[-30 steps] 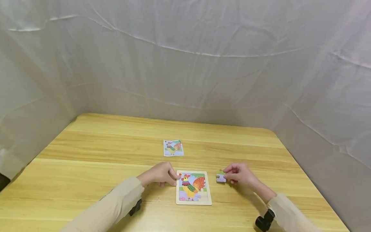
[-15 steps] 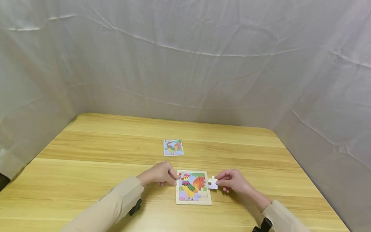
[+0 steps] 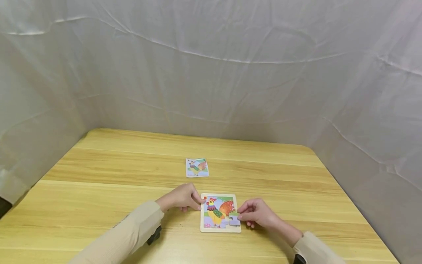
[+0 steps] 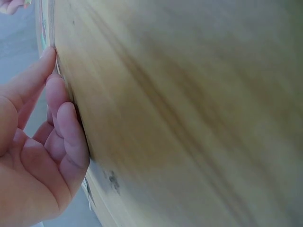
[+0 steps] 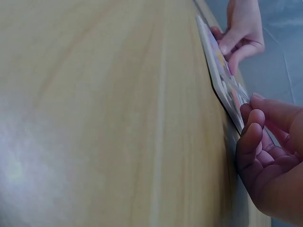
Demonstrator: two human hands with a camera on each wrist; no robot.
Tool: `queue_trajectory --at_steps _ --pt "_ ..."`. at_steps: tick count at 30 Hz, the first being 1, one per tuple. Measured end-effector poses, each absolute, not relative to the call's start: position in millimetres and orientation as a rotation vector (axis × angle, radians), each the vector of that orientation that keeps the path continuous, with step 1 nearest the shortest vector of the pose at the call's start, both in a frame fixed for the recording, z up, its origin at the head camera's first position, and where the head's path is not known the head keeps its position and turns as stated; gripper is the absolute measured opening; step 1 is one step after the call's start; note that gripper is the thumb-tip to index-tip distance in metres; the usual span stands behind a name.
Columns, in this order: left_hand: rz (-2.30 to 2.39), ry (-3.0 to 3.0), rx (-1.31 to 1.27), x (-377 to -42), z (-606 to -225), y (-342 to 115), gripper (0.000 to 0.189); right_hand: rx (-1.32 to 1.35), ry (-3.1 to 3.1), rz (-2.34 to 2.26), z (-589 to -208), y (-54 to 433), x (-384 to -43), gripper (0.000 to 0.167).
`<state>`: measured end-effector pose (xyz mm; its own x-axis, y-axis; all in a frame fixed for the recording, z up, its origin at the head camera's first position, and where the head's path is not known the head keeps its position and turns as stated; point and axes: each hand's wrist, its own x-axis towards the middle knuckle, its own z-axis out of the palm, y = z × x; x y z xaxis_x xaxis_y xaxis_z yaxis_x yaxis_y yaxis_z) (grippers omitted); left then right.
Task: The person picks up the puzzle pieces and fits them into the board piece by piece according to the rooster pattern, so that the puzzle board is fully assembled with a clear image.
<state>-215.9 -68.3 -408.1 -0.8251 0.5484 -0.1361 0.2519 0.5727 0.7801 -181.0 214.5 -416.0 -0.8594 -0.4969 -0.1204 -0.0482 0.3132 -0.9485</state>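
A wooden jigsaw board point(image 3: 238, 231) with a rooster picture lies on the table in the head view. My left hand point(image 3: 182, 196) holds the board's left edge between thumb and fingers. At the lower right of the picture, a pale lilac puzzle piece point(image 3: 234, 220) is pinched by my right hand point(image 3: 258, 212). The piece sits tilted over the gap there, its near edge above bare wood. In the right wrist view, the right thumb and fingertips point(image 5: 256, 96) meet at the board's edge. The left wrist view shows the left thumb point(image 4: 38, 75) against the board's side.
A small rooster picture card point(image 3: 197, 168) lies on the wooden table point(image 3: 132, 165) behind the board. Pale grey fabric point(image 3: 211, 73) hangs along the back and both sides of the table.
My right hand has carried the puzzle piece leftward and toward me, from the table beside the board to over the gap at its lower right. The left hand has stayed put.
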Motion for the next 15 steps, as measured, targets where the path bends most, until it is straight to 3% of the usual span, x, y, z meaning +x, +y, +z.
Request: queue_trajectory --at_steps 15 --pt "1.153 2.426 0.64 -214.2 -406.0 -68.1 0.016 -0.63 2.412 -1.347 -415.4 202.7 -176.4 0.021"
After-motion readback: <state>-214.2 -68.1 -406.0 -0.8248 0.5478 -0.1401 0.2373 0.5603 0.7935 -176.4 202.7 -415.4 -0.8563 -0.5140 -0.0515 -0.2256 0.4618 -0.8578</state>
